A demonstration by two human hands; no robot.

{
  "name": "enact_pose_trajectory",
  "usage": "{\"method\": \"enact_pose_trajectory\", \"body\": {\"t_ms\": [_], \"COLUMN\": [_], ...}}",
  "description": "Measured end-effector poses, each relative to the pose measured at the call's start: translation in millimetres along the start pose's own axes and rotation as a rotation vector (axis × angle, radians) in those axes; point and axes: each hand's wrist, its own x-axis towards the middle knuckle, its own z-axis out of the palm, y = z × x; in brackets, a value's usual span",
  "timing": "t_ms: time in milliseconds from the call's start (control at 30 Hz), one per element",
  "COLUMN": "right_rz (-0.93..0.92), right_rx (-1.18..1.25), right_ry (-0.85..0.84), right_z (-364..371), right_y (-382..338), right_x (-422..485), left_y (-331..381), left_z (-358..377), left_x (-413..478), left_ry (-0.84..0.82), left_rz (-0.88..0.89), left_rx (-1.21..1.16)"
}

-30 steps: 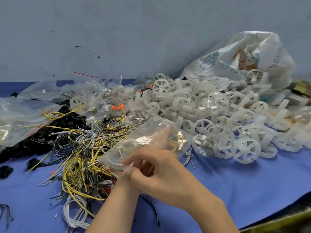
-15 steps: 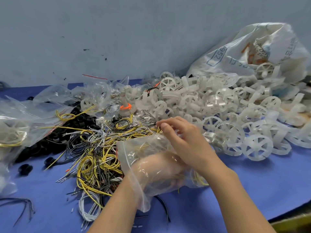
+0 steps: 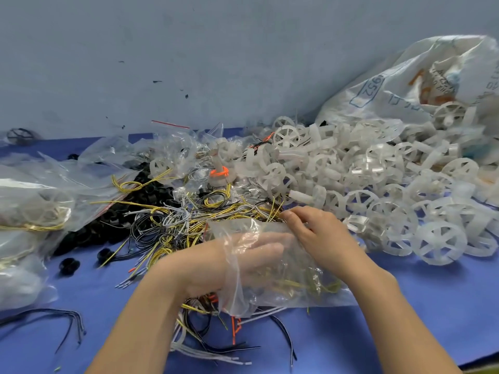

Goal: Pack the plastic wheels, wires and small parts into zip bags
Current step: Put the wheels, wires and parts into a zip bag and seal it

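A clear zip bag (image 3: 280, 290) lies low in the middle with yellow wire inside. My left hand (image 3: 243, 255) is pushed into the bag's mouth and shows through the plastic; what it holds inside is unclear. My right hand (image 3: 316, 233) pinches the bag's upper edge beside a tangle of yellow, black and grey wires (image 3: 172, 225). A heap of white plastic wheels (image 3: 378, 190) spreads to the right. Small black parts (image 3: 108, 225) lie in a pile at the left.
A big printed white sack (image 3: 421, 85) leans on the grey wall at the back right. Filled clear bags (image 3: 32, 211) lie at the left. Loose wires (image 3: 67, 319) rest on the blue cloth (image 3: 432, 306) near the front edge.
My left hand has gone inside the zip bag, which now lies lower and flatter. My right hand has shifted from the bag's front to its top edge near the wires.
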Motion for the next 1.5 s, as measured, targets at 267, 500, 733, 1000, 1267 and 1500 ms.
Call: {"method": "enact_pose_trajectory", "body": {"t_ms": [267,500,733,1000,1267,1500], "right_rz": [0.028,-0.025,-0.130,-0.237,-0.290,-0.459], "right_rx": [-0.021,0.099,0.177,0.147,0.161,0.054], "right_ry": [0.060,0.197,0.132,0.088,0.079,-0.010], "right_z": [7.4,12.0,16.5,21.6,21.0,22.5], "right_y": [-12.0,-34.5,-57.0,-70.2,-73.1,-92.2], "right_x": [7.9,10.9,10.7,7.0,3.3,-3.6], "left_y": [-11.8,-61.0,-57.9,-60.6,-59.3,-39.1], "left_z": [-48.6,-69.6,-74.0,-77.5,-80.3,-86.3], "left_x": [-53.5,-25.9,-14.5,-19.0,-25.1,-46.7], "left_ry": [0.527,1.115,1.063,0.988,1.131,1.282], "left_rz": [0.194,-0.123,-0.266,-0.246,0.085,0.400], "left_rx": [-0.226,0.305,0.184,-0.048,-0.187,-0.307]}}
